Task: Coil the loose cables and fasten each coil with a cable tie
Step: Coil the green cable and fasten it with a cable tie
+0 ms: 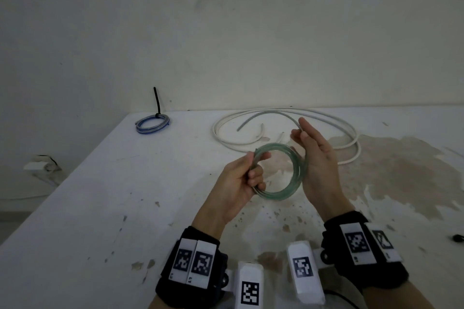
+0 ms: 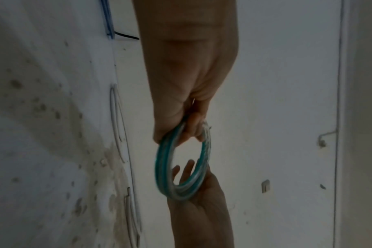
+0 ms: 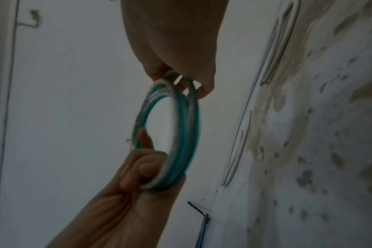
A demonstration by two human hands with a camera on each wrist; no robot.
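Observation:
A green translucent cable coil [image 1: 281, 194] hangs in the air over the white table [image 1: 100, 208]. My left hand [image 1: 259, 165] grips its left side with curled fingers. My right hand [image 1: 298, 129] cups the coil's right side and pinches the cable between thumb and fingers. The loose green tail [image 1: 271, 113] arcs back and left from there to its free end. In the left wrist view my left hand [image 2: 191, 129] holds the top of the coil [image 2: 164, 167]. The right wrist view shows my right hand [image 3: 181, 83] pinching the coil [image 3: 181, 134], blurred.
A loose white cable [image 1: 216, 130] sprawls across the back of the table behind my hands. At the back left lies a blue coil [image 1: 152, 124] bound with an upright black cable tie [image 1: 157, 103]. Brown stains mark the table's right side. A small black object [image 1: 455, 238] lies at the right edge.

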